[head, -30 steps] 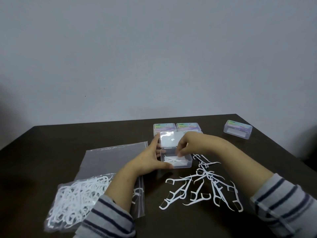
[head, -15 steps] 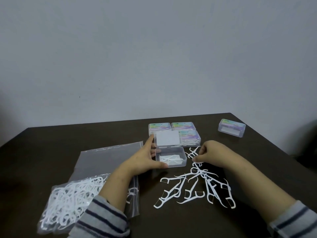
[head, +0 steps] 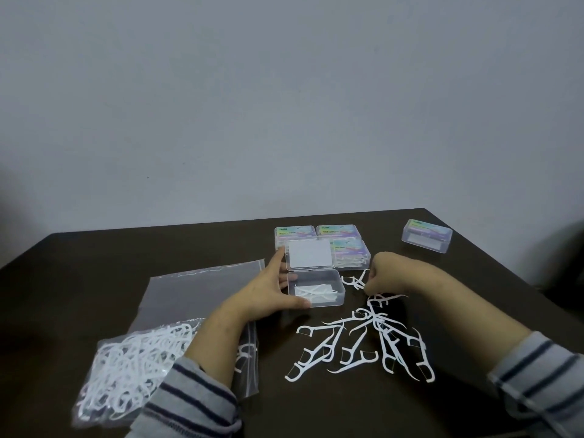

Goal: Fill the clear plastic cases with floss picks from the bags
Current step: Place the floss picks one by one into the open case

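An open clear plastic case [head: 335, 280] lies mid-table with its lid [head: 310, 254] folded back and a few white floss picks inside. My left hand [head: 268, 292] holds the case's left side, thumb along the front wall and a finger against the lid's edge. My right hand [head: 384, 273] is just right of the case, fingers curled down, pinching a floss pick [head: 355, 281] at the top of the loose pile of floss picks [head: 363, 343]. A clear bag of floss picks [head: 132, 358] lies at the left under my left forearm.
Three closed, filled cases [head: 335, 240] with coloured labels stand right behind the open one. Another closed case [head: 426, 235] sits near the table's far right corner. An empty flat plastic bag [head: 202, 289] lies left of the open case. The dark table ends at a grey wall.
My right hand left the open case, moved right to the loose pile and closed its fingers on a pick there. My left hand kept its hold on the case.
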